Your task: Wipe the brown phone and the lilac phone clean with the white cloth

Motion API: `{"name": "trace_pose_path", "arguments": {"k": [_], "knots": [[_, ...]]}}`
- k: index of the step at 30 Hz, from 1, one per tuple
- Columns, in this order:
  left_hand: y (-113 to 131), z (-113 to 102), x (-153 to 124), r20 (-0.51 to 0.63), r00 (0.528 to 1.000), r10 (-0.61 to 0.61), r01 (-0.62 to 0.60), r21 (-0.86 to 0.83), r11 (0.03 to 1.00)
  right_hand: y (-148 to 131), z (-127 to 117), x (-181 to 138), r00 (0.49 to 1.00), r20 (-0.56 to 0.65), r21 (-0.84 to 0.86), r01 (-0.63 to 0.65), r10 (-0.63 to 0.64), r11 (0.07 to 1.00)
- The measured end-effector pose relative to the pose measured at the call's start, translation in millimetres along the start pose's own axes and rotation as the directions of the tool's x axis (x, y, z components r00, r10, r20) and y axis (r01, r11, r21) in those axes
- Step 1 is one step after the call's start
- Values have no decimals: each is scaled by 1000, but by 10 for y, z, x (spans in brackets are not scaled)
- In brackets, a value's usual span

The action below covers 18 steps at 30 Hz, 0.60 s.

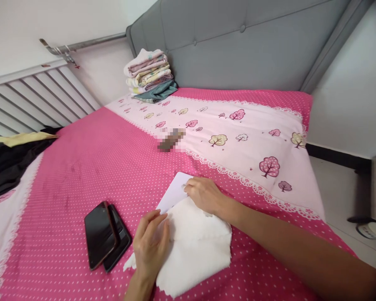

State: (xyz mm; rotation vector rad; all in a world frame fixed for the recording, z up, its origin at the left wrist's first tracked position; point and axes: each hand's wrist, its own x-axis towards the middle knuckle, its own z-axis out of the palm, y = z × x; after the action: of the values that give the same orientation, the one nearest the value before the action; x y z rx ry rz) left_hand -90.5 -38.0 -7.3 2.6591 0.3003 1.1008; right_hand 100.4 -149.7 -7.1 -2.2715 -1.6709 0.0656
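A white cloth point(200, 255) with uneven edges lies on the bed, partly over a flat, pale, smooth sheet or board point(174, 189) whose far end sticks out. My right hand point(205, 194) is closed at the cloth's far edge, its fingertips pinching there over the pale flat thing. Whether the pinch also takes in the flat thing cannot be made out. At the cloth's left edge rests my left hand point(152, 242), fingers bent and apart, touching near the flat thing's lower corner. Left of it lie two dark phones, one phone point(100, 234) partly on top of the other phone point(120, 238).
A stack of folded cloths point(150, 75) sits by the grey headboard point(213, 46). Dark clothing point(9, 163) lies at the left bed edge, near a white slatted rail point(34, 92). A blurred object point(171, 140) lies mid-bed on the pink bedsheet point(90, 167).
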Motion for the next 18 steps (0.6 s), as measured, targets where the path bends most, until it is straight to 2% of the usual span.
{"name": "trace_pose_path", "arguments": {"k": [2, 4, 11, 14, 18], "knots": [[10, -2, 1, -21, 999, 33, -33, -27, 999, -10, -10, -3, 999, -4, 1, 53, -53, 999], [19, -6, 2, -30, 998, 50, -52, -44, 998, -15, -19, -6, 999, -1, -1, 46, -46, 999], [25, -34, 3, -88, 992, 85, -90, -51, 995, 19, -34, 1, 979, 2, -17, -205, 205, 979], [21, -32, 5, -84, 993, 85, -90, -64, 994, 27, -49, 4, 964, -7, -32, -266, 266, 964], [20, -25, 5, -85, 993, 78, -84, -71, 994, 27, -43, 3, 976, -3, -20, -219, 219, 976]]}}
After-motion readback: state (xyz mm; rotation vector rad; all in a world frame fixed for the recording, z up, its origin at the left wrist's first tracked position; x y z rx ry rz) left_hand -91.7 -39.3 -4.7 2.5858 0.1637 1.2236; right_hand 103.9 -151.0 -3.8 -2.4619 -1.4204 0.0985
